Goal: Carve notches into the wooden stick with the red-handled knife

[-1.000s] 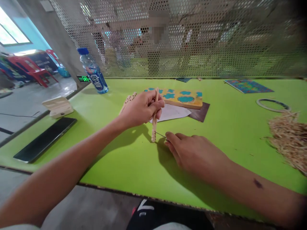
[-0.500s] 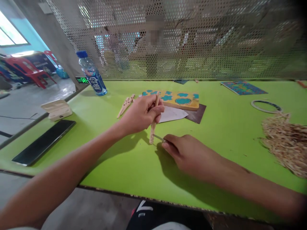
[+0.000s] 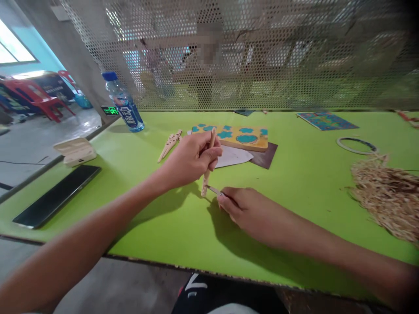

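My left hand (image 3: pixel 196 155) is closed around a thin, pale carved wooden stick (image 3: pixel 204 185), which slants with its notched end low, near the tabletop. In my right hand (image 3: pixel 244 207) is a small carving knife (image 3: pixel 214 190); most of its handle is hidden by the fingers. Its blade tip touches or nearly touches the side of the stick near the lower end. Beyond my left hand lie pale carved pieces with dark spots (image 3: pixel 171 144). A yellow block with teal patches (image 3: pixel 247 138) rests behind the hand, near white paper (image 3: pixel 232 156) and a dark brown sheet (image 3: pixel 269 158).
On the green table (image 3: pixel 157 244) a phone (image 3: pixel 57 196), an open white case (image 3: pixel 75 151) and a bottle (image 3: pixel 124 104) stand to the left. At right are a tape ring (image 3: pixel 356 145), a heap of shavings (image 3: pixel 386 196) and a patterned card (image 3: pixel 327 121). A perforated screen (image 3: pixel 278 56) borders the back.
The view has shifted slightly, so most things sit a little further left. Both hands keep their grips, and the knife blade remains by the stick's lower end.
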{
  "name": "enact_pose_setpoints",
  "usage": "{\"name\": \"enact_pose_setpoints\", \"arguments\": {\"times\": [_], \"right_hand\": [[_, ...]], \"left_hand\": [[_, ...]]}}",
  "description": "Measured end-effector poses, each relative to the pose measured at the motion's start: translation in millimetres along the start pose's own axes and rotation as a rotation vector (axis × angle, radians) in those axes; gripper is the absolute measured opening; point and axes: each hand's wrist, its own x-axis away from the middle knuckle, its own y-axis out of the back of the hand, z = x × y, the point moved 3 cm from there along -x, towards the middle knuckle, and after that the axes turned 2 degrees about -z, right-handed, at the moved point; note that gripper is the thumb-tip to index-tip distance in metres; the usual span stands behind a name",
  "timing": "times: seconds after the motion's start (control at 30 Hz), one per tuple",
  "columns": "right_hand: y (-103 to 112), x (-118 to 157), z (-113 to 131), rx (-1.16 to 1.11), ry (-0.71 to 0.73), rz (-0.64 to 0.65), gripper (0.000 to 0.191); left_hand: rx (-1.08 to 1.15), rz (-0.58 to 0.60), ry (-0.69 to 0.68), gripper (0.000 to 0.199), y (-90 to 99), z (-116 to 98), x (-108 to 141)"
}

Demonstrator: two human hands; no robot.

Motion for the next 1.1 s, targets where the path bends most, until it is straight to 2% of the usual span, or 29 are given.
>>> {"name": "enact_pose_setpoints", "arguments": {"times": [0.07, 0.13, 0.23, 0.37, 0.4, 0.43, 0.53, 0.63, 0.7, 0.8, 0.93, 1.0, 1.1], "right_hand": [[-3, 2, 3, 0.198, 0.037, -0.096, 0.027], [-5, 2, 5, 0.27, 0.047, -0.104, 0.025], [-3, -1, 5, 0.091, 0.062, -0.04, 0.031], [-2, -2, -1, -0.276, -0.125, 0.23, 0.035], [-2, -2, -1, -0.293, -0.139, 0.242, 0.035], [-1, -2, 0, -0.25, -0.118, 0.201, 0.035], [-1, -2, 6, 0.069, 0.02, -0.013, 0.033], [-7, -3, 8, 0.258, 0.05, -0.07, 0.029], [-9, -4, 8, 0.248, 0.059, -0.069, 0.027], [-5, -6, 6, 0.074, 0.079, -0.031, 0.032], [-3, -6, 2, -0.189, -0.065, 0.175, 0.038], [-3, -5, 4, -0.126, -0.05, 0.12, 0.037], [-5, -3, 11, 0.146, 0.033, -0.069, 0.031]], "left_hand": [[0.007, -0.008, 0.013, 0.013, 0.1, 0, 0], [0.012, -0.012, 0.015, 0.013, -0.1, 0, 0], [0.02, -0.012, 0.002, 0.013, -0.5, 0, 1], [0.041, -0.023, -0.015, 0.015, -0.2, -1, 6], [0.047, -0.034, -0.014, 0.015, 0.1, 0, 7], [0.054, -0.048, -0.009, 0.015, 0.4, 0, 8], [0.061, -0.087, 0.013, 0.016, 0.9, 2, 9], [0.049, -0.101, 0.028, 0.016, 1.2, 4, 11], [0.047, -0.113, 0.024, 0.015, 1.9, 5, 13], [0.063, -0.145, 0.001, 0.016, 3.5, 6, 18], [0.103, -0.155, -0.004, 0.016, 3.6, 7, 22], [0.112, -0.157, 0.002, 0.016, 3.6, 7, 23], [0.121, -0.173, 0.003, 0.017, 4.4, 8, 25]]}}
